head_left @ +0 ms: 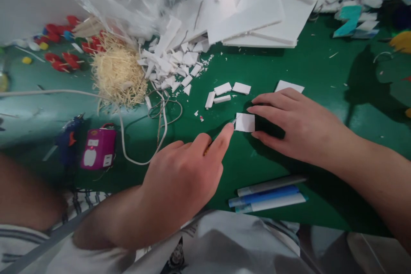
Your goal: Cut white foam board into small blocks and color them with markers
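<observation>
A small white foam square (245,123) lies flat on the green table. My right hand (298,122) reaches in from the right, thumb and fingertips at opposite edges of this square, steadying it. From the left, my left hand (189,171) is closed with its index finger stretched along a thin blade (234,120), whose tip meets the square's left edge. The rest of the blade is hidden under the fingers. Just beyond lie several small foam strips (222,89). Another white foam piece (289,87) is partly covered by my right hand.
Foam scraps (175,64) and large foam sheets (257,19) are piled at the back. Left of them sit wood shavings (118,72) and a plastic bag (125,0). A white cable (123,139) loops near a magenta box (98,147). Markers (268,197) lie at the front edge.
</observation>
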Tool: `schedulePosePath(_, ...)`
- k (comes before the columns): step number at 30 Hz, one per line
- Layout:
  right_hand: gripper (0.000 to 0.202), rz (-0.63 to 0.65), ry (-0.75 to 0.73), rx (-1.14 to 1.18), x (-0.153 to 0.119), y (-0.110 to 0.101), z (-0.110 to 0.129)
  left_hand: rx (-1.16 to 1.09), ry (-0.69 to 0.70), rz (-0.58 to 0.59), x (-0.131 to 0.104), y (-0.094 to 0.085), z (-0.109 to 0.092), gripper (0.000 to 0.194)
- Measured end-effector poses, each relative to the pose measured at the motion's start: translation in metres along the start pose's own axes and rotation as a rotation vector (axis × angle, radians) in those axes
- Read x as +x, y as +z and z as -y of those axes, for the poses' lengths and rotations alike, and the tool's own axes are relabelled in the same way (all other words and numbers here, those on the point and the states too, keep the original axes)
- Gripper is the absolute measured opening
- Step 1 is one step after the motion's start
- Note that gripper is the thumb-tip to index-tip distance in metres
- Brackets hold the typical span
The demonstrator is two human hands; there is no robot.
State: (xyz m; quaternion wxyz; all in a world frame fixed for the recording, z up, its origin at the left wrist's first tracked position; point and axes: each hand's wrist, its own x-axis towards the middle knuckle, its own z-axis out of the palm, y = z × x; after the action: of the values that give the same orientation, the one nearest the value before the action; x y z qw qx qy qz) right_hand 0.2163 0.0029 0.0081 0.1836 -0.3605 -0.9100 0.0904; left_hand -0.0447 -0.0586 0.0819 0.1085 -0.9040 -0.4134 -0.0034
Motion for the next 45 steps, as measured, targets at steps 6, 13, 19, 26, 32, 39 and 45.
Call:
schedulePosePath(6, 0.035, 0.015, 0.003, -0.009, 0.0, 0.0, 0.0, -0.079, 0.052, -0.003, 0.001, 0.003, -0.005, 0.047)
schedulePosePath(13, 0.029, -0.043, -0.067, -0.051, 0.001, 0.001, 0.001, -0.125, 0.083, 0.001, 0.006, 0.01, -0.01, 0.049)
schedulePosePath(19, 0.028, -0.014, -0.024, -0.035, 0.0, 0.002, 0.0, -0.094, 0.084, -0.002, 0.006, 0.012, -0.012, 0.05)
schedulePosePath(26, 0.03, -0.01, -0.028, -0.04, 0.0, 0.001, 0.002, -0.083, 0.073, 0.011, 0.006, 0.01, -0.013, 0.051)
schedulePosePath(32, 0.029, -0.001, -0.014, -0.038, 0.001, 0.001, 0.001, -0.092, 0.093, 0.018, 0.006, 0.01, -0.012, 0.053)
schedulePosePath(39, 0.031, -0.03, -0.058, -0.042, 0.0, 0.001, 0.0, -0.114, 0.101, 0.018, 0.005, 0.011, -0.012, 0.05)
schedulePosePath(45, 0.03, 0.012, -0.017, -0.03, 0.0, 0.001, 0.0, -0.115, 0.095, 0.008, 0.005, 0.011, -0.012, 0.05)
